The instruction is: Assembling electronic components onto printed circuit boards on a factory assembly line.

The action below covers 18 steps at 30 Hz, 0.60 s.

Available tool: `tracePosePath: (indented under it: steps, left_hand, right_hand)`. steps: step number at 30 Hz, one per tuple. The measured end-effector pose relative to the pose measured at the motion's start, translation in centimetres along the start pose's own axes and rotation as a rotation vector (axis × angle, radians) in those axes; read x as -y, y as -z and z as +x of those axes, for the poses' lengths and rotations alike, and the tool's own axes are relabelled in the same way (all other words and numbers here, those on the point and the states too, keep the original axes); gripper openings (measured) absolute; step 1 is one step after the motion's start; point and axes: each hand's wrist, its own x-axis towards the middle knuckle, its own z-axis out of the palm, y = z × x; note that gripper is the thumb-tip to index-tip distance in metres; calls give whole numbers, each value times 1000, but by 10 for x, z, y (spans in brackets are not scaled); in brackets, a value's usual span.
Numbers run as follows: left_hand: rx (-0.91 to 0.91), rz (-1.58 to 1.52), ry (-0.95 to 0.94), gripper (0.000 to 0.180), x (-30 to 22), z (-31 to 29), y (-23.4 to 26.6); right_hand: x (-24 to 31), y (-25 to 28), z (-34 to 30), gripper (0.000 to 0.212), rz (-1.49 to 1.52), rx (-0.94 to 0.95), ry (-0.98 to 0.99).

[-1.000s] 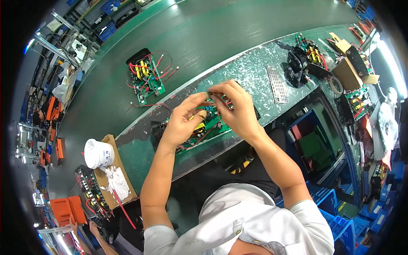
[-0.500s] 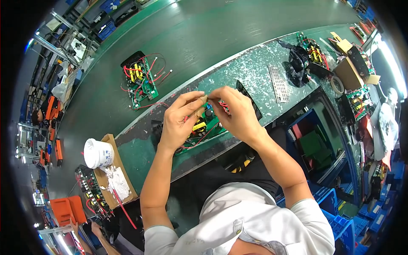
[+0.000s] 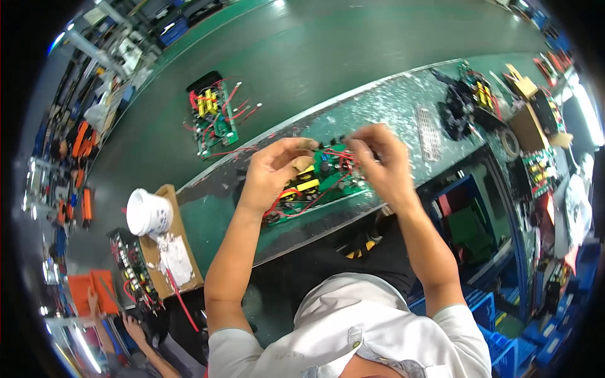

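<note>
On the bench edge, left hand (image 3: 272, 173) and right hand (image 3: 383, 165) pinch red wires (image 3: 334, 155) above the circuit board (image 3: 315, 188) — light, fragile, so hold its edges.

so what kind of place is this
Most likely an electronics assembly line: both hands work on a wired green circuit board at a bench, a second circuit board rides a green conveyor belt.

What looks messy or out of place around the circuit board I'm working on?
White paste is smeared over the cardboard sheet beside the white tub at your left. Another circuit board lies alone on the green belt, its red wires splayed. Both hands, left and right, are on the circuit board in front of you.
</note>
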Motion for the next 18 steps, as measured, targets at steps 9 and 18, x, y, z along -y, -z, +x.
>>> tracePosePath:
  steps: [9, 18]
  left_hand:
    - [-312, 195, -15, 5, -32, 38, 123]
    - [-749, 1056, -58, 30, -30, 117, 314]
  right_hand:
    - [-82, 60, -14, 4, 76, -447, 51]
    - [-124, 56, -32, 7, -44, -503, -12]
